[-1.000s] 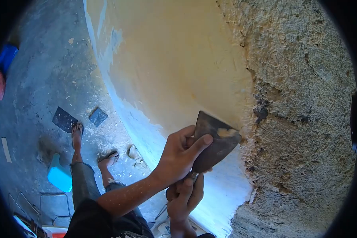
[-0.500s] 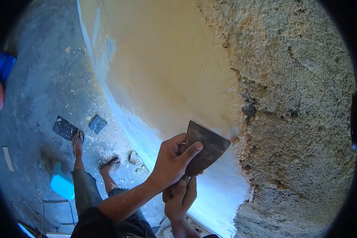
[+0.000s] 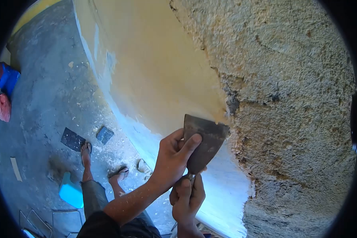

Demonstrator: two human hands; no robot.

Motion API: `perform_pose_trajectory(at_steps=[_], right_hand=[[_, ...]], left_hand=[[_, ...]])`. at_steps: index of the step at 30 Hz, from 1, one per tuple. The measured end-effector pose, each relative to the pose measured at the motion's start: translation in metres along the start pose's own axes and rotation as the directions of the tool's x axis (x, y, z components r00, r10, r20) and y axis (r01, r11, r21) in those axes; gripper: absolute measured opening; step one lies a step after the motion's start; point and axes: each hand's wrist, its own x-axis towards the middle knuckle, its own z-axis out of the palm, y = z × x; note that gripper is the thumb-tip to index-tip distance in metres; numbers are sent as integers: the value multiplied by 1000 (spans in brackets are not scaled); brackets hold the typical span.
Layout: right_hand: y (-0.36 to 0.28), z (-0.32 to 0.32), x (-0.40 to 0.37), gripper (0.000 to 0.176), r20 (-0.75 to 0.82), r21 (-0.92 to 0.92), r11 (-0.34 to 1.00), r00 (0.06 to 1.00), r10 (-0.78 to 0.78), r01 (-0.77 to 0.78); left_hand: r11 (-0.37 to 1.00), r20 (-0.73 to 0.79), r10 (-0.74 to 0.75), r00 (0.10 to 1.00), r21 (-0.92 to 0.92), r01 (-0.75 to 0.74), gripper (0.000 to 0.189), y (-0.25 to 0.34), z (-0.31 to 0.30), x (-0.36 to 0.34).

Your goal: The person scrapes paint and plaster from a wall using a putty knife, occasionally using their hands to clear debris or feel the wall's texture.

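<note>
A broad dark scraper (image 3: 206, 139) stands against the wall, its wide edge at the border between smooth yellow paint (image 3: 158, 71) and rough bare plaster (image 3: 297, 119). My left hand (image 3: 174, 156) grips the blade's left side, thumb lying across its face. Below it, my right hand (image 3: 188, 200) is closed round the handle, which is mostly hidden by the fingers. Crumbs cling near the blade's lower corner. Under the scraper the wall has a whitish area (image 3: 218, 190) with a ragged right border.
My sandalled feet stand on a dusty concrete floor (image 3: 47, 91) strewn with chips. Near them lie a dark flat piece (image 3: 72, 139) and a grey block (image 3: 105, 135). A turquoise plastic stool (image 3: 70, 192), metal frames (image 3: 66, 222), a blue container (image 3: 8, 81) and a pinkish bag (image 3: 2, 108) are at left.
The view has shifted, so floor things appear farther right and lower. The scraper sits a little higher against the paint border and more upright. Both hands keep their hold.
</note>
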Motion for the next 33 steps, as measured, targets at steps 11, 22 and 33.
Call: perform_pose_trajectory(at_steps=[11,22,33], right_hand=[[-11,13,34,30,60,-87,992,995,-82,87],[2,4,15,25,98,-125,992,995,28,-16],[28,-54,-27,27,-102,-204,977,994,44,-65]], left_hand=[[992,78,109,991,-72,-103,43,33,-2,29],[1000,-130,-23,991,-12,22,39,2,-14,8],[992,-7,-117,993,-46,117,34,-70,4,-30]])
